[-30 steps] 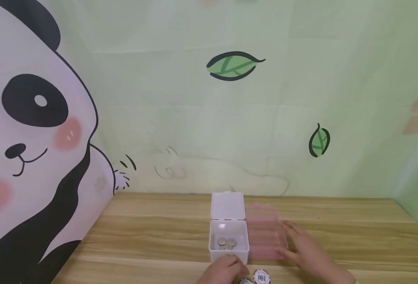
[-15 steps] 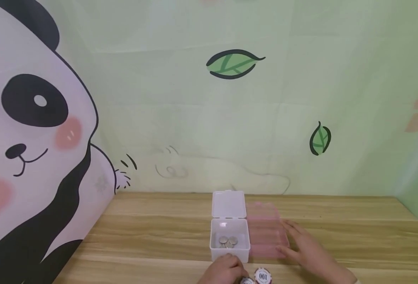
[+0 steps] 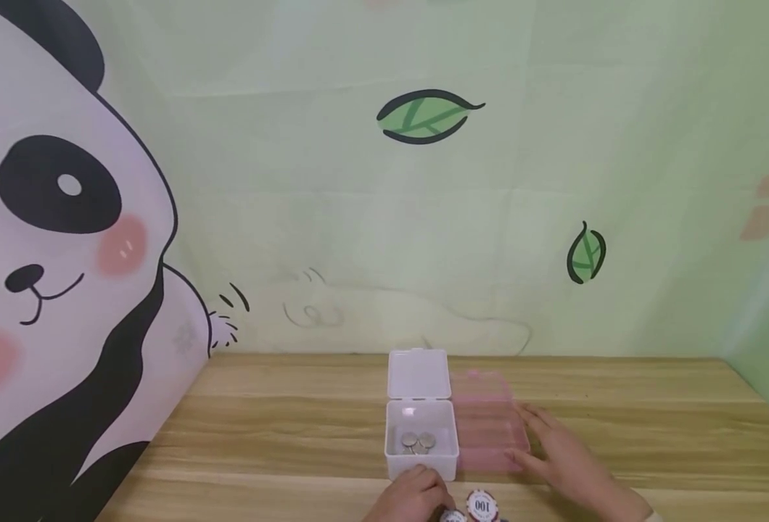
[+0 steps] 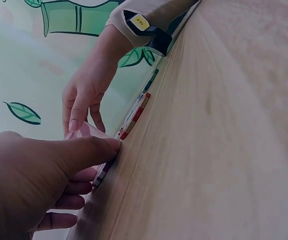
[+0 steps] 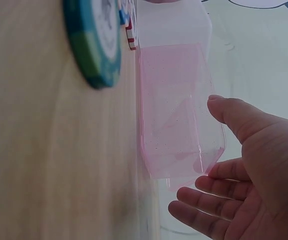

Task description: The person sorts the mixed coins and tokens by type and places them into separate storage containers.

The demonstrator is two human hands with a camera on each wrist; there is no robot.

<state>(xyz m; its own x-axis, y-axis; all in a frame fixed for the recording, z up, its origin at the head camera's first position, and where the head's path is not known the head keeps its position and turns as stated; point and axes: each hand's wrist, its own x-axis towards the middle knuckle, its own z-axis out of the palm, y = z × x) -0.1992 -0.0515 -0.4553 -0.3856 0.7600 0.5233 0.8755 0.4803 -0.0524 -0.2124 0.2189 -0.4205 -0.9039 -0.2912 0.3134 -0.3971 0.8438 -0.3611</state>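
My left hand (image 3: 412, 496) is low in front of the white box (image 3: 421, 464), its thumb and curled fingers at the edge of a dark-edged poker chip (image 4: 103, 174) on the table. A red-edged poker chip (image 3: 482, 505) marked 100 lies just right of it. The white box stands with its lid (image 3: 418, 375) tipped back and several silver coins (image 3: 418, 441) inside. Beside it is a translucent pink box (image 5: 171, 110). My right hand (image 3: 564, 460) rests at that box's right side, thumb near its front corner, fingers extended in the right wrist view.
A green-edged poker chip (image 5: 95, 40) lies nearer on the wooden table (image 3: 280, 428), largely out of the head view. Behind the table rises a pale green backdrop (image 3: 332, 217) with a panda and leaves printed on it.
Little differs. The left hand's fingers have shifted slightly at the chip, which shows a bit differently beside them. The right hand and both boxes keep their places; the head view shifts slightly.
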